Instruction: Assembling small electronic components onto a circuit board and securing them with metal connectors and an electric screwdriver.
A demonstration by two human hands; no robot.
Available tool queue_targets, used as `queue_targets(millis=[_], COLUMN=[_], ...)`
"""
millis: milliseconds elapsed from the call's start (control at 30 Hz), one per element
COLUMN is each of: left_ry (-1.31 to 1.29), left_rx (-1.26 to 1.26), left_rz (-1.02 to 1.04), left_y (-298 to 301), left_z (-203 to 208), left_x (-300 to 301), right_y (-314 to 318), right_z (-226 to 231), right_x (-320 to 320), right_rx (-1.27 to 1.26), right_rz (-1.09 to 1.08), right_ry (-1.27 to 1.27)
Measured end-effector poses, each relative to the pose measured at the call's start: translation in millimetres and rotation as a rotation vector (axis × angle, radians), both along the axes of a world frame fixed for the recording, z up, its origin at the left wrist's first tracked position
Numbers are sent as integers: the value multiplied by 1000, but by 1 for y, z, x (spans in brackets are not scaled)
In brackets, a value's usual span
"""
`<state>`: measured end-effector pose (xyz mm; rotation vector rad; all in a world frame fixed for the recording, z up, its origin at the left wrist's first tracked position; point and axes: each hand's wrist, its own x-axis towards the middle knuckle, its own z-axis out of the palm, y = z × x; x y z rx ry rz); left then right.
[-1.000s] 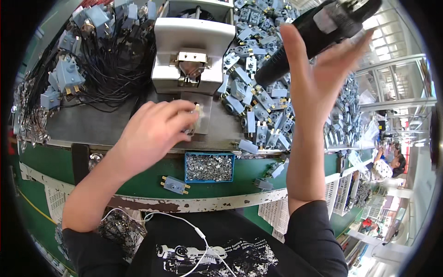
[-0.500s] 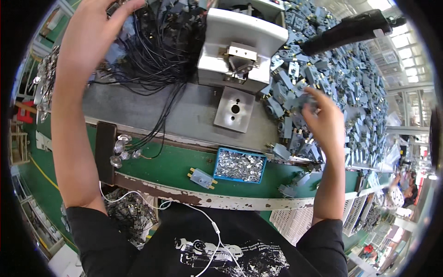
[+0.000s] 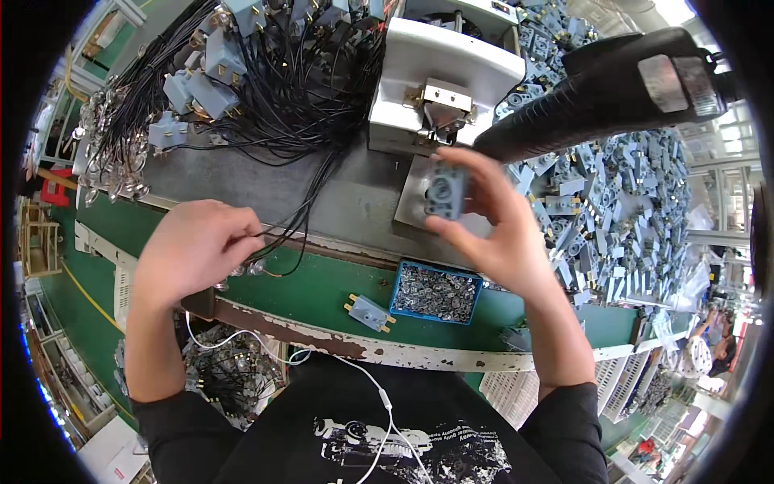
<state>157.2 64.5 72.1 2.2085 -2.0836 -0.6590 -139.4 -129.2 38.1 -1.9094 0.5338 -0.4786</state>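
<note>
My right hand (image 3: 504, 234) grips a grey-blue plastic plug housing (image 3: 447, 192) between thumb and fingers, its round recessed face showing. The housing hovers over a square steel plate (image 3: 415, 192) in front of a white and metal bench press (image 3: 451, 48). At the bench edge my left hand (image 3: 201, 246) is pinched closed on black cables (image 3: 300, 222) that run down from a tangled bundle. Shiny cable ends (image 3: 256, 266) lie just beside its fingertips. A second grey-blue plug piece with brass pins (image 3: 369, 313) lies on the green strip before me.
A blue tray (image 3: 436, 292) of small metal parts stands by the front edge. Loose grey-blue housings (image 3: 621, 218) heap up at the right, and cabled plug pieces (image 3: 211, 93) lie at the back left. A thick black handle (image 3: 597, 97) juts across the upper right.
My left hand has come down from the far left to the cables at the bench edge. My right hand has moved left from the heap, bringing a plug housing over the plate.
</note>
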Motion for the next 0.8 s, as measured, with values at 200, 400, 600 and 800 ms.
queue_targets(millis=[200, 400, 600, 800], left_ry=[686, 998, 667, 448], left_rx=[378, 309, -105, -299], left_rz=[-192, -269, -348, -386], left_y=[-30, -57, -57, -61], left_z=[18, 0, -17, -15], left_x=[-8, -39, -70, -77], right_y=[7, 7, 3, 6], right_z=[-19, -34, -30, -26], right_x=[5, -3, -2, -2], right_rx=[-658, -745, -592, -757], right_rz=[-112, -245, -189, -148], right_ry=[313, 327, 205, 293])
